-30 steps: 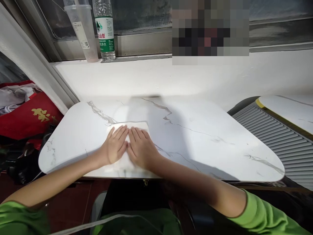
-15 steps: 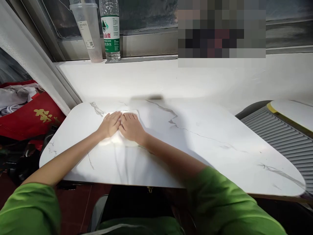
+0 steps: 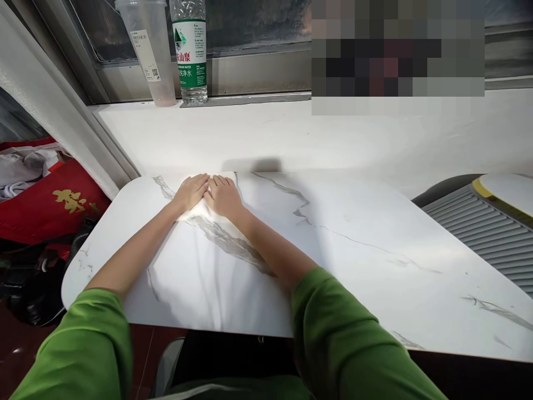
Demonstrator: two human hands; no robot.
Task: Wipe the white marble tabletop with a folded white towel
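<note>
My left hand [image 3: 190, 192] and my right hand [image 3: 224, 196] lie flat side by side, fingers stretched out, pressing on a white folded cloth [image 3: 199, 211]. The cloth lies at the far left part of a white marble-patterned table [image 3: 341, 244], close to its back edge. Most of the cloth is hidden under my palms; only a pale strip shows between and below them. Both arms in green sleeves reach far forward across the table.
On the window ledge [image 3: 266, 133] behind stand a clear plastic cup [image 3: 150, 53] and a water bottle with a green label [image 3: 190, 50]. A red bag [image 3: 54, 203] lies at the left. A grey ribbed surface [image 3: 483, 222] sits at the right.
Both hands have slid the cloth away from me across the table, from near the front edge to the far edge, staying flat and side by side.
</note>
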